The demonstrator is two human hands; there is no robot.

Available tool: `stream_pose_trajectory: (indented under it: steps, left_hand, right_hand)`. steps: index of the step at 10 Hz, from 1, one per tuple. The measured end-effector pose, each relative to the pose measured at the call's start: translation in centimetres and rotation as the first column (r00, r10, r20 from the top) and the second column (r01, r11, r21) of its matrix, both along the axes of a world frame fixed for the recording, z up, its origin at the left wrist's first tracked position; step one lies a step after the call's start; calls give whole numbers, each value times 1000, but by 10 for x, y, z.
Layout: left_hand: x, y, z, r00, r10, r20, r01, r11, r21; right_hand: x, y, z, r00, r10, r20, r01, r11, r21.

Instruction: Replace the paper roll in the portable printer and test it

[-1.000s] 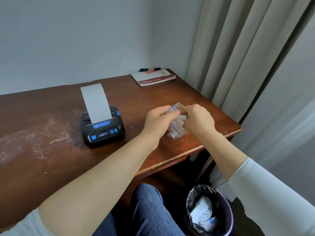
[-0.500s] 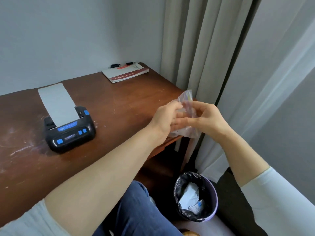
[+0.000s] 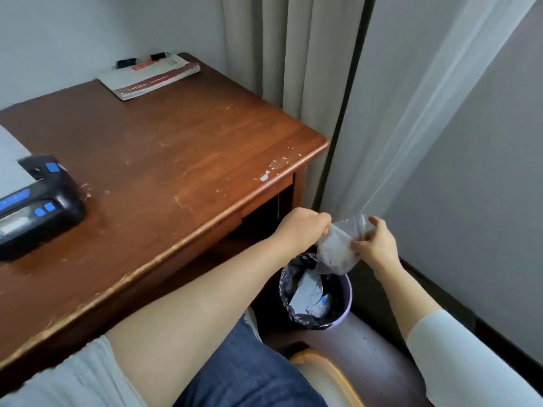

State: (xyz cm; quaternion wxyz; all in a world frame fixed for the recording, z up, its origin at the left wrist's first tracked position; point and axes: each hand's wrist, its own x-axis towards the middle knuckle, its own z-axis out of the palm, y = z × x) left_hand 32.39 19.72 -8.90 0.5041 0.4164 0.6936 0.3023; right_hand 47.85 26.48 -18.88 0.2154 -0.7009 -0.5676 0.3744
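Observation:
A clear plastic wrapper [image 3: 338, 251] hangs just above the bin, past the desk's right edge. My left hand [image 3: 302, 230] pinches its left side with curled fingers. My right hand [image 3: 374, 245] pinches its right side between thumb and fingers. The black portable printer [image 3: 44, 210] with blue buttons sits on the wooden desk [image 3: 182, 148] at the far left, partly cut off by the frame. A strip of grey paper [image 3: 11, 165] rises from its slot.
A purple waste bin [image 3: 348, 301] with a black liner holds crumpled paper, on the floor below my hands. A booklet [image 3: 152, 77] and black markers [image 3: 126, 63] lie at the desk's back. Curtains [image 3: 293, 69] hang to the right. A chair edge [image 3: 326, 368] shows beside my knee.
Both hands carried the wrapper off the desk, to the right and down over the bin. My view swung right, pushing the printer to the left edge.

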Motion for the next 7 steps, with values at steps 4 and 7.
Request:
stream_pose_trajectory:
  steps: [4,7]
  left_hand:
    - [-15,10,-79,987,-49,-154,22,985,-171]
    - [-20,9,-76,984,-50,-169,23,987,-160]
  right_hand:
    - [-11,-1,-125,970,181,164,-128,948,-291]
    - [-22,4,-125,973,223,62,-203,950,-237]
